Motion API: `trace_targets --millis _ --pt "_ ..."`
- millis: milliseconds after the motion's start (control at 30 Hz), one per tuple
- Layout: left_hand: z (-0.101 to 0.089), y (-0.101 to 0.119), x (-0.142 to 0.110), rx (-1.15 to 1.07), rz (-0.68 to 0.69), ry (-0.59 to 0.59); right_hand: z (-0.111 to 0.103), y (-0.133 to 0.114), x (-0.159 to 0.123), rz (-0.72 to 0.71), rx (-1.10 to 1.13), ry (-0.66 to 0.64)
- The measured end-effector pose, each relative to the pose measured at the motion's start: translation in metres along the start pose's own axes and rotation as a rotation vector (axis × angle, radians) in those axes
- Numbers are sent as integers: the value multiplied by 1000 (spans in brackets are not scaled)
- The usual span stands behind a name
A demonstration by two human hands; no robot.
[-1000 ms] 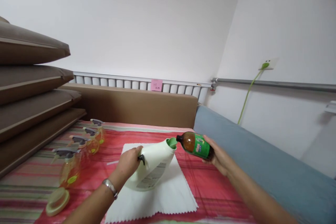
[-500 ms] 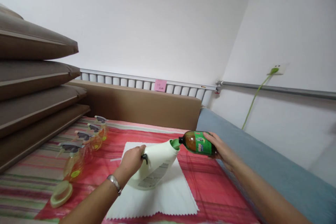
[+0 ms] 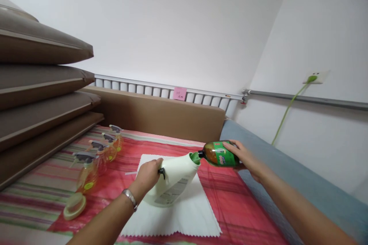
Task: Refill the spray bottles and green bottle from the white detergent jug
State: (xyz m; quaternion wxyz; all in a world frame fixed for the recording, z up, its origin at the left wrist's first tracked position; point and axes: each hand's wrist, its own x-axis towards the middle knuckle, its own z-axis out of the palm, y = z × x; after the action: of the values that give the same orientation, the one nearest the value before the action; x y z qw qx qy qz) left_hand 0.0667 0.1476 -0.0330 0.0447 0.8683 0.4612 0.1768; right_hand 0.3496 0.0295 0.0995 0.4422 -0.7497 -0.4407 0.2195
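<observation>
My left hand (image 3: 149,176) is wrapped round the handle of a pale green jug (image 3: 174,176), which leans to the right with its open mouth up. A small black hooked part shows beside my fingers; what it is I cannot tell. My right hand (image 3: 240,157) grips a brown bottle with a green label (image 3: 221,154), tipped almost level. Its black neck sits at the green-lined mouth of the jug; any liquid flow is too small to make out. Under the jug lies a white cloth (image 3: 198,218) with a zigzag edge.
Several clear spray bottles (image 3: 87,176) stand in a row on the left, with a pale round lid (image 3: 74,206) in front. Folded brown cushions (image 3: 43,84) are stacked at far left. A brown panel (image 3: 161,118) and a radiator (image 3: 132,88) run along the back.
The whole view has shifted slightly, so everything appears a little further right. Both hands keep their holds, and the bottle's neck stays at the jug's mouth.
</observation>
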Motion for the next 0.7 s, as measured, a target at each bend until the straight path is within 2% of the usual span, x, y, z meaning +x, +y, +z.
trace_targets --millis 367,533,700 --pt "-3 -2 -4 -12 -22 1 4 -29 4 -92 -275 -23" --pt "-1 -6 -7 -29 -41 -2 16 -55 2 -200 -472 12" --pt "0 -12 -11 -57 -60 5 33 -78 1 -383 -689 15"
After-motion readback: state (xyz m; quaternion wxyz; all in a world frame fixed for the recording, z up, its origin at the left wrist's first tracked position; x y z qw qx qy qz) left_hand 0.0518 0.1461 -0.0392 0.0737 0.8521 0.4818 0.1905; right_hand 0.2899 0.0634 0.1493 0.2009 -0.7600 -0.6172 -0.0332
